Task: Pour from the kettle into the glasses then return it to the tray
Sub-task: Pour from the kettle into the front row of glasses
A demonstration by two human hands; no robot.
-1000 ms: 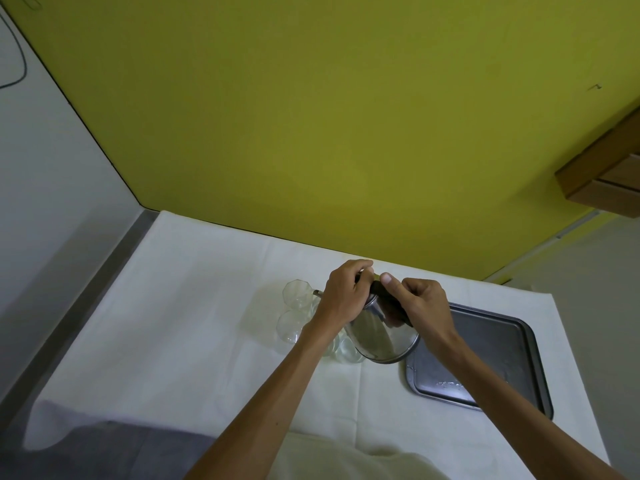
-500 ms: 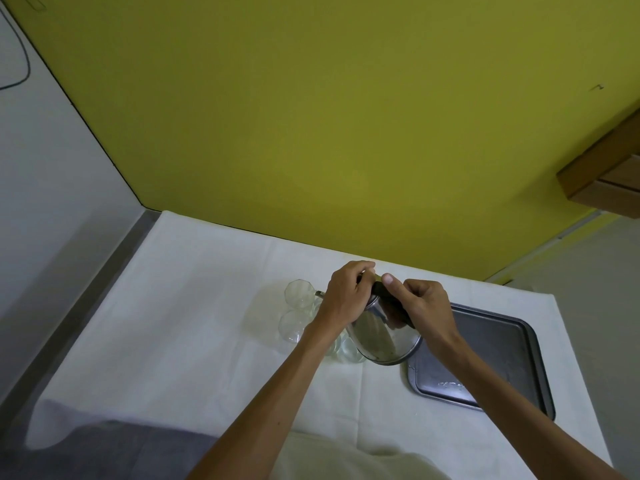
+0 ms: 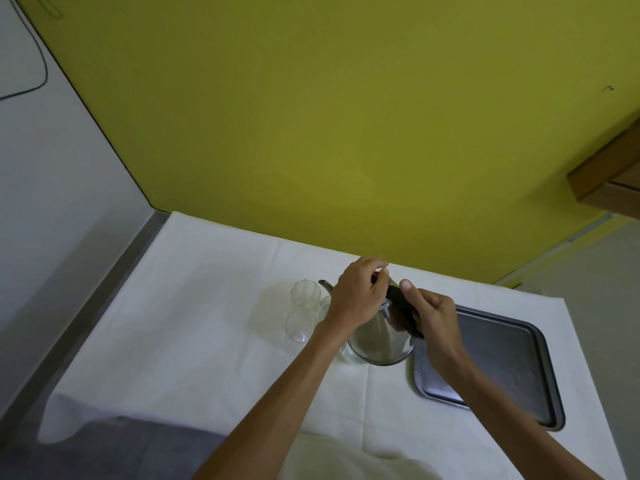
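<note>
- The kettle (image 3: 381,341) is a polished steel pot held tilted over the white cloth (image 3: 194,306), just left of the tray (image 3: 540,344), its spout (image 3: 325,285) aimed left at the far glass.
- The right hand (image 3: 433,317) is wrapped around the black handle (image 3: 398,299), thumb laid along the top; this is the proper place to hold, since the bare metal body may be hot and gives little friction.
- The left hand (image 3: 356,299) is curled over the top of the kettle, fingertips apparently pressing on the lid; whether it grips a knob is hidden.
- I judge the kettle fairly heavy if full, with weight that shifts toward the spout as it tips, so 2 hands make sense: 1 carries, 1 steadies the lid against sliding off.
- The glasses (image 3: 304,306) stand clustered left of the kettle; 2 show clearly, the far one (image 3: 304,293) and a nearer one (image 3: 298,326), with more partly hidden behind the left forearm and the kettle.
- They look thin, clear, light and fragile; a knock from the steel body or spout could tip or chip them, so the spout should stay above the rims, not touching.
- Whether any liquid is flowing, or how full each glass is, cannot be told.
- The tray is bare dark metal, stiff and flat, lying right of the kettle, ready to receive it.
</note>
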